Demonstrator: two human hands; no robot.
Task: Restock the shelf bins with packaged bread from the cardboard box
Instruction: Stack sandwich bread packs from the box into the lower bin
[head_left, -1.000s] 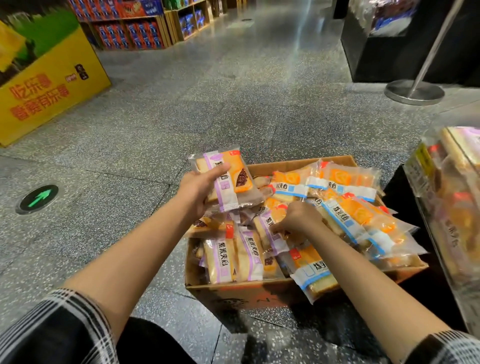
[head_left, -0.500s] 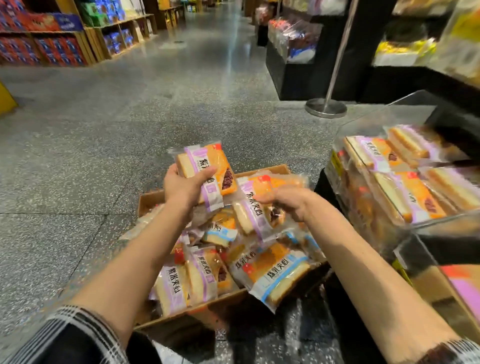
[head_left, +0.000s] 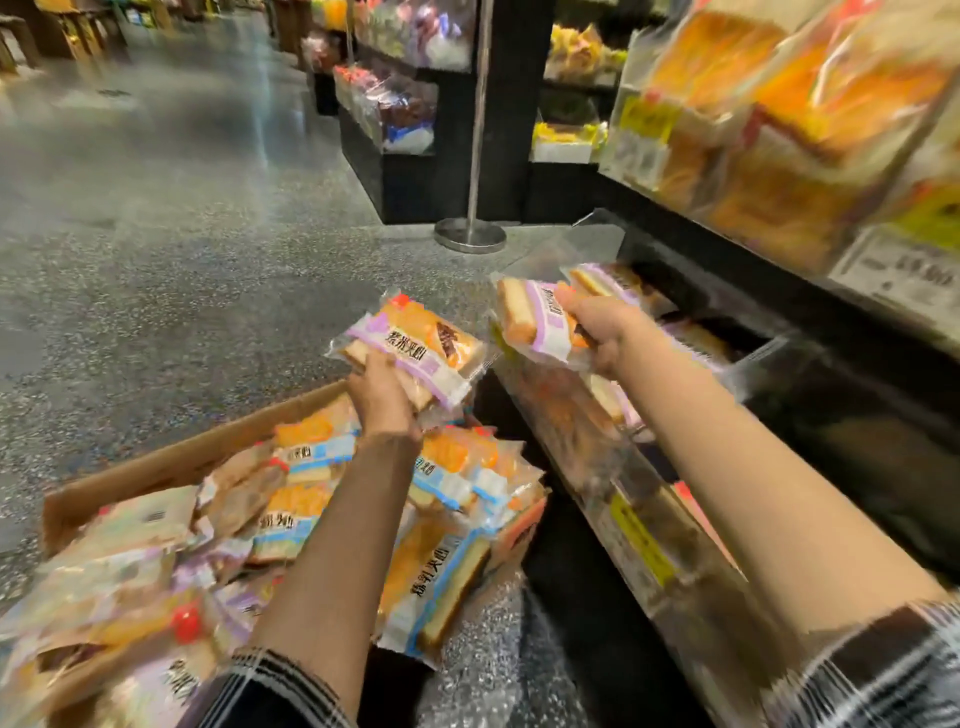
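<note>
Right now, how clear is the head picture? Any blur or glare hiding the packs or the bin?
Head view: motion blur smears the upper shelf packs and the sleeves; the left hand pack label stays readable; the right hand pack is softer; floor glare is far off.

Access: open speckled floor (head_left: 182, 270) left of cardboard box (head_left: 171, 462). Obstructions: box heaped with bread packs (head_left: 441, 478); clear bin (head_left: 639, 519) front wall right; stanchion base (head_left: 470, 235) beyond.

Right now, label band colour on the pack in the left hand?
Purple and white band on the orange pack, gripped by the left hand; head view.
</note>
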